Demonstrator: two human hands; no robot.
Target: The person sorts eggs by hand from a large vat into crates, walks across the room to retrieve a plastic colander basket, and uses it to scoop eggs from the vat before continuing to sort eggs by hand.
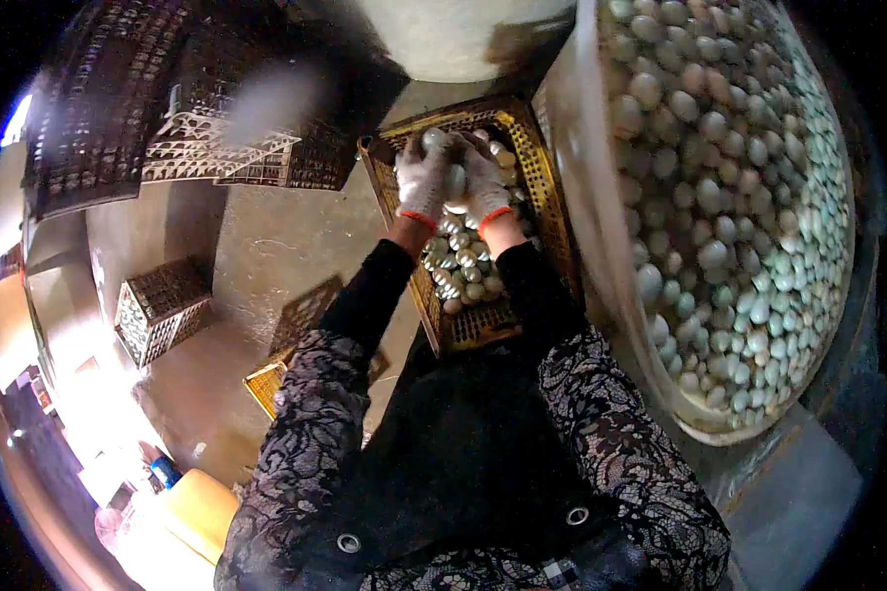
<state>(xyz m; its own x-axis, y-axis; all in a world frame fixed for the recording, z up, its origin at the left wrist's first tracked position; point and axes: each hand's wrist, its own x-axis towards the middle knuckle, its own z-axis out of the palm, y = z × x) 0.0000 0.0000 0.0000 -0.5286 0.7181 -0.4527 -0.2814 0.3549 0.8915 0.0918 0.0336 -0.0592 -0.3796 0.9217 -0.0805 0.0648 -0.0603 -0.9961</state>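
My left hand (422, 179) and my right hand (482, 177), both in pale knitted gloves with red cuffs, are close together over a yellow plastic crate (547, 187). Their fingers curl inward around eggs. One pale egg (434, 139) shows by the left fingertips, and another egg (455, 183) sits between the two palms. Below my wrists, several shiny eggs (461, 261) lie piled in the crate. Exactly how many eggs each hand holds is hidden by the gloves.
A large tub (601, 227) full of pale eggs (715, 231) stands close on the right. Dark stacked crates (94, 118) and a white rack-like piece (192, 138) are at the upper left. Another crate (168, 305) rests on the floor (276, 227). A pale round container (434, 39) stands ahead.
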